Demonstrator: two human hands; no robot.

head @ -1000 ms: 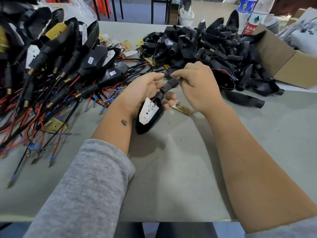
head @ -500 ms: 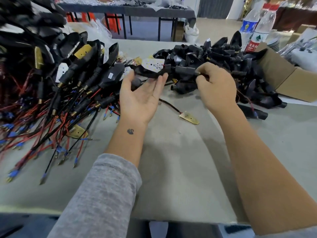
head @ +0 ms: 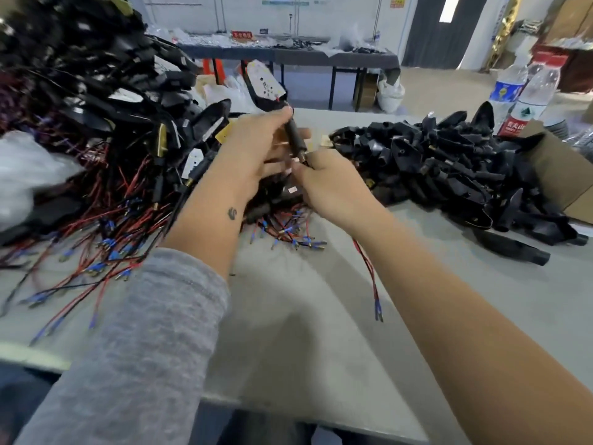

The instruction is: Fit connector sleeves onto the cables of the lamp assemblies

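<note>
The left hand (head: 253,152) grips the black connector sleeve (head: 294,134) of 1 lamp assembly (head: 264,86) and holds it above the grey table (head: 321,316), with the lamp head pointing up and away. The white board of the lamp head faces the camera. The right hand (head: 330,184) pinches the cable (head: 369,271) just below the lower end of the sleeve; its fingertips touch the left hand there. The red and black wires of this cable hang down under the right wrist, and their blue-tipped ends are over the table.

On the left side of the table lies a big pile of lamp assemblies (head: 106,130) with many red and black wires spreading toward the table edge. On the right side lies a heap of black sleeves and housings (head: 449,168). This heap touches an open cardboard box (head: 564,175); what is inside the box I cannot tell. Behind the heap stand 2 plastic bottles (head: 526,94), close together. A white plastic bag (head: 22,168) is at the far left, blurred.
</note>
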